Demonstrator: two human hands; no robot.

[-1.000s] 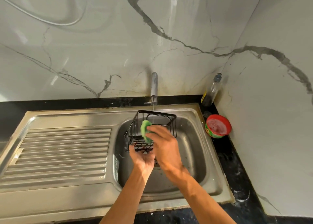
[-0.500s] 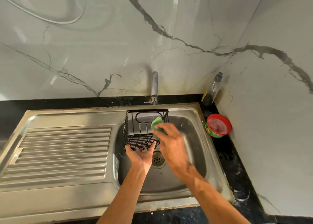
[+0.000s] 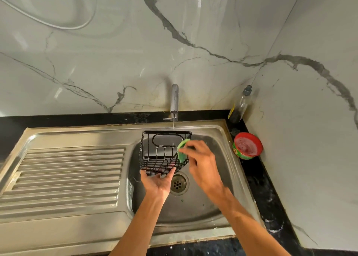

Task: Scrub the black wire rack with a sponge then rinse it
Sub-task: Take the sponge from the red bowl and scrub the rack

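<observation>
Head view shows you mid-scrub, by my reading: the black wire rack [image 3: 164, 155] is held up over the basin of the sink [image 3: 213, 131], just behind the drain [image 3: 179, 183] and below the tap [image 3: 174, 100], from which a thin stream of water falls toward the rack's rear rim. Your left hand [image 3: 157, 184] is palm-up beneath the rack's near lower edge, cupped around it, with the thumb pressed against the front wires, so that hand carries the rack. Your right hand [image 3: 201, 164] is closed around the green sponge [image 3: 182, 149], fingers curled over it, pressing it against the rack's right side wall near the upper corner. I judge the scrubbing to be under way but not finished. The sponge is on one side only, and I cannot tell how clean the other walls or the base are, since no suds or dirt show clearly on the dark wires. The proper rinse looks not yet done: you have the sponge in hand, and the trickle only reaches the rear rim.
</observation>
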